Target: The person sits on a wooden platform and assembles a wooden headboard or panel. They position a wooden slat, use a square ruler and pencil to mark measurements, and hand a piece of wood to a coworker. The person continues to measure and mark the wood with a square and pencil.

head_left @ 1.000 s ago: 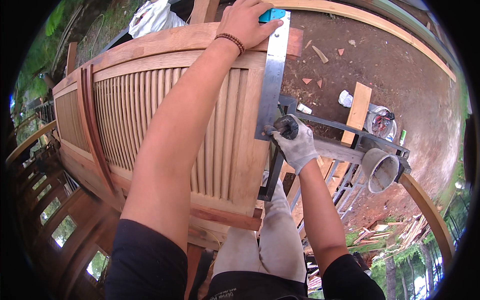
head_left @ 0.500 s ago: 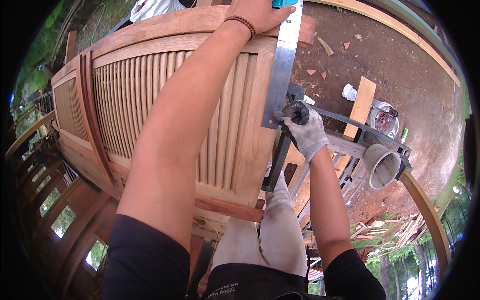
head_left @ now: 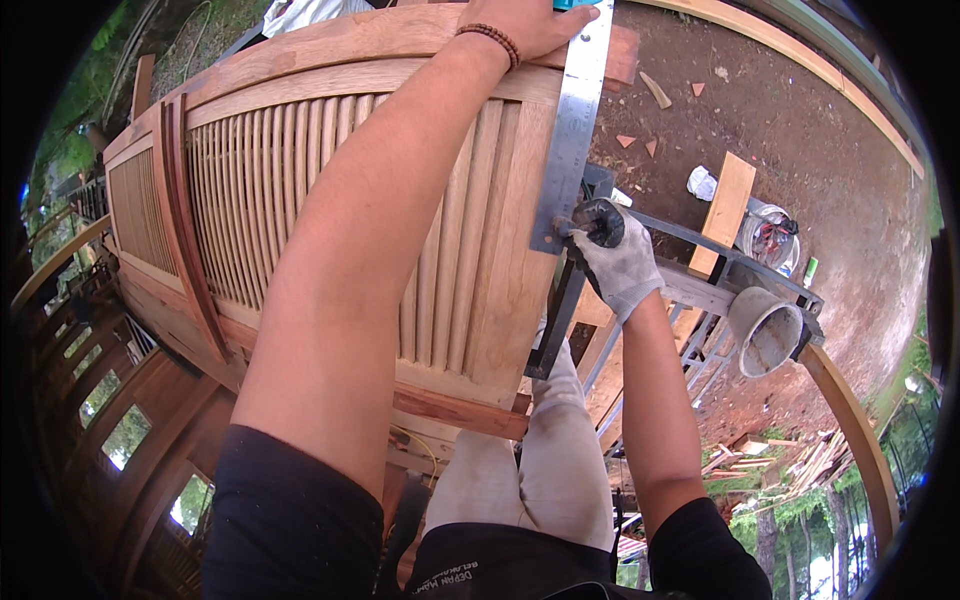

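A slatted wooden panel (head_left: 525, 215), like a louvred shutter or door, lies before me. Across its right end runs the steel blade of a carpenter's square (head_left: 572, 130), whose teal handle is partly cut off at the top edge. My bare left hand (head_left: 520, 25), with a beaded bracelet at the wrist, is closed on the square at its handle end, thumb stretched over it. My right hand (head_left: 615, 250), in a grey-and-black work glove, is closed at the blade's near end, with its thumb pressed onto the metal. Whether its curled fingers also hold something small is hidden.
A dark metal frame (head_left: 690, 236) juts out to the right of the panel, with a grubby white bucket (head_left: 765, 332) by it. Beyond stand a plank (head_left: 722, 210) and another bucket (head_left: 768, 240) with odds and ends. Wood scraps (head_left: 800, 462) lie on the dirt.
The blade's near end and my right hand have shifted very slightly away from me. Both hands keep their places on the square.
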Motion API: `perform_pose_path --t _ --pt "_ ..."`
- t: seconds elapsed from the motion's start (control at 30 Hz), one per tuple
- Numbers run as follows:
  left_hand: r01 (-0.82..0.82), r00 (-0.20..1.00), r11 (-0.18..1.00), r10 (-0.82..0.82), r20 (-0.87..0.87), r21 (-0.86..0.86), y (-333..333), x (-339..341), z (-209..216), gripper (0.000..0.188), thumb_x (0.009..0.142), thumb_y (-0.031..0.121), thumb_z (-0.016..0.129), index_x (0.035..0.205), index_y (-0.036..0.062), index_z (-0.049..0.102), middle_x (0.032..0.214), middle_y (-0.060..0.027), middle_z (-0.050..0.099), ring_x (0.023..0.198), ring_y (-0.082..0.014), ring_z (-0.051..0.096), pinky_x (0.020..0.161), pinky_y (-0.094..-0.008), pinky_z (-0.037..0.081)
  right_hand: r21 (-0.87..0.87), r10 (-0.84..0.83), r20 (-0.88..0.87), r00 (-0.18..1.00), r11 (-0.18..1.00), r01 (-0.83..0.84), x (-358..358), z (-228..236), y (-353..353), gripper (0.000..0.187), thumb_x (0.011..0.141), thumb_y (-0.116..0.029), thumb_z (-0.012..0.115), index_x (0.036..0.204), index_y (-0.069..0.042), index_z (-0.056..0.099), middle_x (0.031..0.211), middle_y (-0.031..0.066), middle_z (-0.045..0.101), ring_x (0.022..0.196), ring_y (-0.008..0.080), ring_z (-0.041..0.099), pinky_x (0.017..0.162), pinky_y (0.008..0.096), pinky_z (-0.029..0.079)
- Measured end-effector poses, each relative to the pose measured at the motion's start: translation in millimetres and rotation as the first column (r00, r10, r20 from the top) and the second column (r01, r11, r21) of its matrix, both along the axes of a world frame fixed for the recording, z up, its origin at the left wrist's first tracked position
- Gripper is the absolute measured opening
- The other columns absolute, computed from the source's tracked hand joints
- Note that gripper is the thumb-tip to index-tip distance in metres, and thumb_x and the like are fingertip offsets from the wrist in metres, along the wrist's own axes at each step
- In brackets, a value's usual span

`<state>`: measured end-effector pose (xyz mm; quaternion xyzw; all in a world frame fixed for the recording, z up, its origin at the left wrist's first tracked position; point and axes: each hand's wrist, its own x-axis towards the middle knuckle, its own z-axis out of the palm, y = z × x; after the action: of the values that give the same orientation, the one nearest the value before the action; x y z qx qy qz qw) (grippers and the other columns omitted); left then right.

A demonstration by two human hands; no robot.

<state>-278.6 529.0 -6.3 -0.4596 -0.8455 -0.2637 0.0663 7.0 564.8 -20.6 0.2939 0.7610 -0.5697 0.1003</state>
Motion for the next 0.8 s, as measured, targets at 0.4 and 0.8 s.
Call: perform_pose_path --t 0.4,0.8 --pt "0.020 1.000 0.994 -0.018 -0.023 0.107 1 -2 -6 0.028 0.076 0.030 0.073 0.091 0.0074 0.066 0.089 -0.0135 0.062 0.091 -0.0347 0.059 0.081 -0.0456 0.049 0.014 0.021 0.011 1.000 1.000 -0.022 -4 7 1 0.028 0.076 -0.025 0.077 0.084 -0.002 0.064 0.079 0.0139 0.068 0.074 0.0286 0.067 0.071 0.0361 0.053" --pt "0.021 1.000 0.995 -0.020 -0.013 0.101 2 -2 -5 0.028 0.076 0.029 0.073 0.091 0.0069 0.065 0.088 -0.0136 0.061 0.090 -0.0343 0.059 0.080 -0.0452 0.048 0.031 0.011 -0.009 1.000 0.999 -0.011 -3 2 2 0.018 0.078 -0.011 0.074 0.090 -0.001 0.066 0.075 0.0070 0.067 0.066 0.0145 0.061 0.064 0.0297 0.052"
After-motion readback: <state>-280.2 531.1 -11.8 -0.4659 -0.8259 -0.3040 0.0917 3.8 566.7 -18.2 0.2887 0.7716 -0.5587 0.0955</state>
